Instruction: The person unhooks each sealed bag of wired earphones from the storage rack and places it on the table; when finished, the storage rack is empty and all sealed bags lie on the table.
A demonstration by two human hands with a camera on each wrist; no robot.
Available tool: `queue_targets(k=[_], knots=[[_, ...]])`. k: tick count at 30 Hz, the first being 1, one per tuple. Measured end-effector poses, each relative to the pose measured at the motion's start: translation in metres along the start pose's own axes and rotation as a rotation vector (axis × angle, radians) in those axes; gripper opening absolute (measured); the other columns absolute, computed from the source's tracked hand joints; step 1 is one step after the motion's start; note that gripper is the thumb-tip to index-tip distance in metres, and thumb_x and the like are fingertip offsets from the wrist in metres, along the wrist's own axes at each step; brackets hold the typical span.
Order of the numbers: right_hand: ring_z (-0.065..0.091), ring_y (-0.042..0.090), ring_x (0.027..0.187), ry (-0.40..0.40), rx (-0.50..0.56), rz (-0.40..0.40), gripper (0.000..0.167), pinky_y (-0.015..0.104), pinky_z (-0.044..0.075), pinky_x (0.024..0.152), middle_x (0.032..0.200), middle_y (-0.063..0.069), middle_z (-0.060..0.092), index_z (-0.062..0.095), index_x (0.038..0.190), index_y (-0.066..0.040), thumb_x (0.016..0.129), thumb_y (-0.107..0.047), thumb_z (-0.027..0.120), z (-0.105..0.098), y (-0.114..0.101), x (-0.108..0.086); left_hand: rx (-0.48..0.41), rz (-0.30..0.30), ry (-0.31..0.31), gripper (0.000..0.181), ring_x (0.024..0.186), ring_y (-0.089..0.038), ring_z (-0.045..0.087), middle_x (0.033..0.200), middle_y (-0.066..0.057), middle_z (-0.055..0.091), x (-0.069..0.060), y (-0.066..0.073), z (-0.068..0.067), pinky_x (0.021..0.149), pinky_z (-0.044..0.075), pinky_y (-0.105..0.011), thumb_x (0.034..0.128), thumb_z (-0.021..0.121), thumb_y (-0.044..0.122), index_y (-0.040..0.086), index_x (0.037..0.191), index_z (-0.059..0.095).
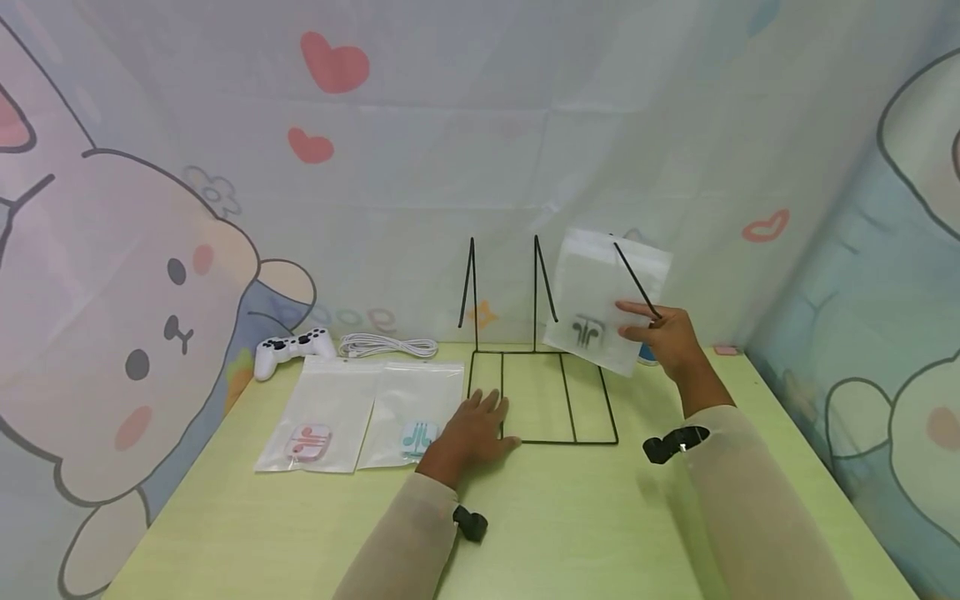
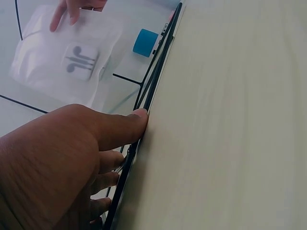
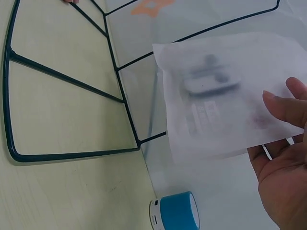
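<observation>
Above the desk, the right grip holds a translucent earphone pouch behind a black wire rack's hook; the left grip touches its base.

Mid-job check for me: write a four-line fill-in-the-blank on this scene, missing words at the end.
1. The left hand touches the wire rack; the raised bag is in the ____ hand.
2. The flat bag nearer the game controller shows a ____ earphone design.
3. The bundled cable is ____.
4. In the right wrist view, the small cylinder has a ____ side.

Missing words: right; pink; white; blue.
</observation>
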State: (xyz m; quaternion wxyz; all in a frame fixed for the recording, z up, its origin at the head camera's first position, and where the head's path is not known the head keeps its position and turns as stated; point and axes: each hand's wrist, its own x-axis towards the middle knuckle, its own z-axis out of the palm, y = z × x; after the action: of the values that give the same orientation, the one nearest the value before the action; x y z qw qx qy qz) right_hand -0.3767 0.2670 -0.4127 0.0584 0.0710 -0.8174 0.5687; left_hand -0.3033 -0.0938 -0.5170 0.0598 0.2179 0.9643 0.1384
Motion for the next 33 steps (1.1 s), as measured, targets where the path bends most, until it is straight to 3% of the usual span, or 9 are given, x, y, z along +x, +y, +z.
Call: queue_targets(k=[7,9,13,16,18,22,27,29,33], knots=[[0.021,0.009,0.045,-0.004,0.038,-0.014,0.05,0.032,0.032,0.048,0.049,-0.015,0.029,0.072,0.143,-0.008,0.095,-0.013,0.086,0.002,-0.003,-0.002,0.017,0.002,0.009,0.081,0.169,-0.044,0.024,0.18,-0.015,0.032,0.002,-0.001,0.001,0.138,0.025,-0.055,0.1074,0.06,0.055,0.008,0.17,0.039],[0.027,0.008,0.046,-0.003,0.036,-0.012,0.049,0.029,0.037,0.051,0.05,-0.016,0.037,0.072,0.143,-0.008,0.096,-0.012,0.085,0.001,-0.004,-0.003,0.017,0.004,0.007,0.081,0.169,-0.045,0.024,0.18,-0.016,0.032,0.003,-0.001,0.001,0.138,0.025,-0.055,0.1074,0.06,0.055,0.008,0.17,0.039],[0.053,0.003,0.061,-0.01,0.031,-0.031,0.049,0.021,0.053,0.065,0.076,-0.022,0.064,0.072,0.143,-0.008,0.096,-0.01,0.085,-0.002,-0.004,-0.005,0.021,0.003,-0.001,0.081,0.169,-0.045,0.024,0.18,-0.016,0.032,0.003,-0.002,0.001,0.138,0.025,-0.055,0.1076,0.06,0.056,0.008,0.17,0.039],[0.059,0.001,0.069,-0.013,0.029,-0.05,0.048,0.021,0.056,0.071,0.085,-0.023,0.068,0.072,0.143,-0.007,0.096,-0.009,0.084,-0.004,-0.003,-0.006,0.024,0.0,-0.006,0.081,0.169,-0.045,0.024,0.18,-0.016,0.031,0.003,-0.001,0.001,0.138,0.025,-0.055,0.1081,0.059,0.055,0.008,0.17,0.038],[0.054,0.003,0.063,-0.011,0.023,-0.048,0.048,0.024,0.054,0.067,0.069,-0.015,0.063,0.072,0.143,-0.008,0.096,-0.01,0.085,-0.004,-0.003,-0.007,0.023,-0.001,-0.004,0.081,0.169,-0.045,0.024,0.18,-0.016,0.032,0.003,-0.001,0.0,0.138,0.025,-0.055,0.1077,0.06,0.055,0.007,0.17,0.039],[0.058,-0.001,0.065,-0.019,0.032,-0.038,0.049,0.024,0.055,0.069,0.064,-0.017,0.063,0.071,0.143,-0.008,0.096,-0.01,0.085,-0.006,-0.002,-0.009,0.022,0.001,-0.006,0.081,0.168,-0.046,0.024,0.18,-0.017,0.032,0.003,0.0,0.0,0.137,0.026,-0.055,0.1078,0.06,0.055,0.007,0.17,0.039],[0.07,-0.003,0.078,-0.035,0.065,-0.054,0.051,0.021,0.059,0.072,0.081,-0.019,0.078,0.07,0.143,-0.005,0.095,-0.011,0.086,-0.008,-0.002,-0.014,0.026,0.003,-0.01,0.081,0.169,-0.046,0.024,0.18,-0.017,0.031,0.003,-0.001,0.001,0.138,0.026,-0.055,0.1083,0.059,0.055,0.007,0.17,0.039],[0.061,-0.003,0.061,-0.027,0.059,-0.063,0.05,0.02,0.055,0.062,0.069,-0.017,0.073,0.071,0.142,-0.006,0.094,-0.012,0.087,-0.009,-0.002,-0.017,0.027,0.002,-0.008,0.081,0.169,-0.046,0.024,0.18,-0.016,0.031,0.004,-0.001,0.001,0.138,0.026,-0.055,0.1083,0.059,0.055,0.007,0.17,0.039],[0.041,0.0,0.052,-0.004,0.01,-0.096,0.048,0.022,0.047,0.055,0.067,-0.017,0.07,0.074,0.139,-0.007,0.094,-0.014,0.088,-0.011,-0.001,-0.024,0.029,0.0,-0.014,0.081,0.169,-0.045,0.024,0.18,-0.016,0.031,0.005,-0.002,0.002,0.138,0.025,-0.055,0.1084,0.059,0.055,0.007,0.17,0.038]])
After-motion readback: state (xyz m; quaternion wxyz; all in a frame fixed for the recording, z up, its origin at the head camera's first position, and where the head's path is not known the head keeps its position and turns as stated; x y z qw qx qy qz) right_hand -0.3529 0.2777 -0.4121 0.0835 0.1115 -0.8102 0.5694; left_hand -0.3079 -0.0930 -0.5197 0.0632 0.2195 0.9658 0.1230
